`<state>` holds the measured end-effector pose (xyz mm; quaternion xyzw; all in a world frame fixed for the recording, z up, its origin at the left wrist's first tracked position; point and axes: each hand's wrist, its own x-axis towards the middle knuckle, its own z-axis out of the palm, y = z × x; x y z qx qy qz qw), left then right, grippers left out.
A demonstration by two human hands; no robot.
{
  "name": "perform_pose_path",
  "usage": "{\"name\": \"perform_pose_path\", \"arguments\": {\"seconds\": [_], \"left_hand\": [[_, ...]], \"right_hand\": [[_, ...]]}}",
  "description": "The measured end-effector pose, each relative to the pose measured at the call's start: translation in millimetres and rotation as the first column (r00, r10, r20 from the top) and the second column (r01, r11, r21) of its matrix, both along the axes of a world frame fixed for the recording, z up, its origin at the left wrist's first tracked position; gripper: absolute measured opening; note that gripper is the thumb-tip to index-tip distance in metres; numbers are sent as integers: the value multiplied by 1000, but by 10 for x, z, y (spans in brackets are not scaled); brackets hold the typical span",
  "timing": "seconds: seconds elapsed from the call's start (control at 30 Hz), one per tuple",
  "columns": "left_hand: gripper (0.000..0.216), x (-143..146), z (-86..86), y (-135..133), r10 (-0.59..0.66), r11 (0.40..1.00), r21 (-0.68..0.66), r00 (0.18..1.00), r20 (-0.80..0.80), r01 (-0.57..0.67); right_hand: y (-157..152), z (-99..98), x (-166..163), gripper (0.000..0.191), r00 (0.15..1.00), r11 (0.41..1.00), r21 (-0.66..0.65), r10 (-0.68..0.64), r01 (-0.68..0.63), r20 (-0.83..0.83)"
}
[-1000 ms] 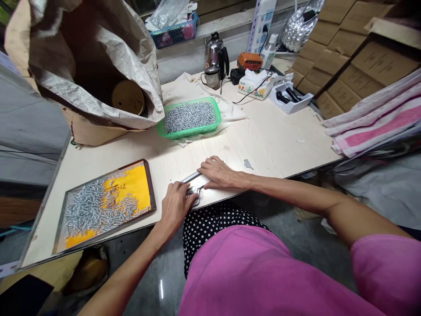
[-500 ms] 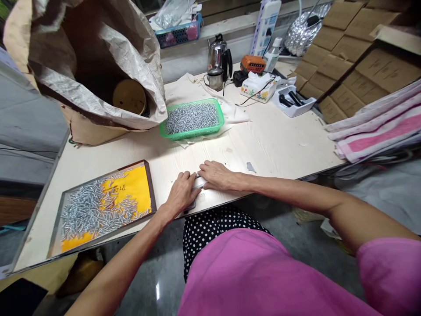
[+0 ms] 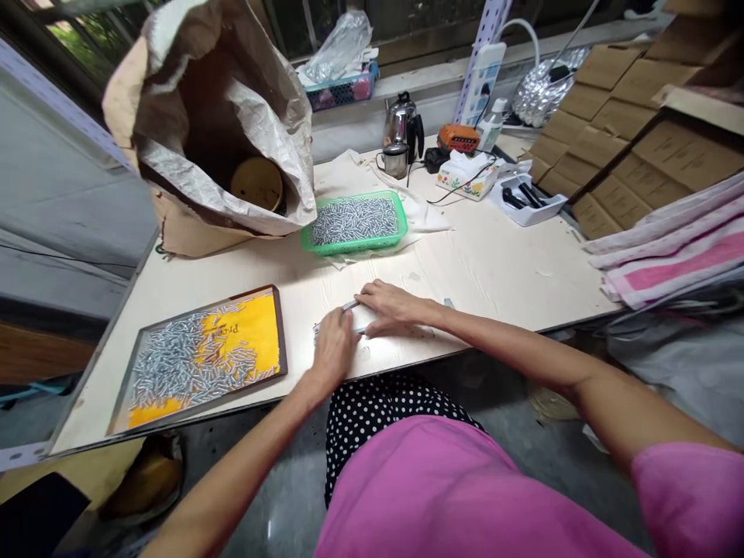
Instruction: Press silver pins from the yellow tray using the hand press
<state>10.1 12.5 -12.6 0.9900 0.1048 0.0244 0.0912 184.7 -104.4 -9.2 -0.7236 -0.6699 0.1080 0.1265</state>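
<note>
Near the table's front edge, my left hand (image 3: 335, 341) is closed over the left end of a thin grey metal-looking piece (image 3: 351, 305). My right hand (image 3: 390, 304) grips its other end, thumb below and fingers above. Most of the piece is covered by the hands, so its full shape cannot be made out. To the left lies a shallow dark-rimmed tray (image 3: 282, 333) with a yellow sheet (image 3: 259, 333) and many small silver metal pins (image 3: 168, 360). Beyond the hands stands a green plastic basket (image 3: 354, 246) full of similar silver pins (image 3: 354, 219).
A large open woven sack (image 3: 191, 240) stands back left with a round tan container (image 3: 256, 184) inside. Along the back are a metal kettle (image 3: 401, 120), a steel cup (image 3: 395, 161), a tissue box (image 3: 465, 177) and a white tray (image 3: 530, 208). Cardboard boxes (image 3: 668, 147) are stacked right.
The view has shifted, so the table things appear farther right. My left hand has turned more upright and moved slightly on the grey piece; the right hand keeps its grip.
</note>
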Motion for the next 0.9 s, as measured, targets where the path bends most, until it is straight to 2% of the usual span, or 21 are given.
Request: {"name": "perform_pose_path", "arguments": {"seconds": [0.1,0.2,0.27,0.4,0.47,0.53,0.6,0.63,0.73,0.9], "left_hand": [[47,-177,-154,-252,-42,999,-11,992,122,43],[52,-262,-238,-456,-98,993,-44,986,134,105],[50,-261,-233,-512,-113,989,-82,987,113,123],[47,-204,-177,-471,-100,981,-158,990,100,115],[50,-182,-185,-438,-102,973,-195,988,112,123],[55,-174,-228,-426,-97,963,-239,988,119,124],[59,-179,-287,-436,-77,952,-286,991,109,106],[60,-184,-314,-446,-65,947,-306,993,100,93],[62,-203,-366,-472,-52,938,-338,996,78,76],[64,-226,-392,-504,-17,926,-375,995,97,53]], "right_hand": [[91,-4,107,40,999,1000,-10,-28,27,-45],[232,-25,135,24,996,996,-25,-83,84,36],[349,-11,146,18,989,994,-39,-99,104,112],[560,122,75,20,970,983,-75,-150,167,192],[626,200,-92,22,976,993,-76,-77,94,203],[672,241,-346,22,976,992,-54,121,-113,179],[713,230,-617,18,936,947,-50,322,-318,143],[734,207,-733,16,917,925,-56,379,-375,125],[789,114,-929,14,896,900,-50,435,-432,88],[764,9,-876,15,862,864,2,502,-503,67]]}}
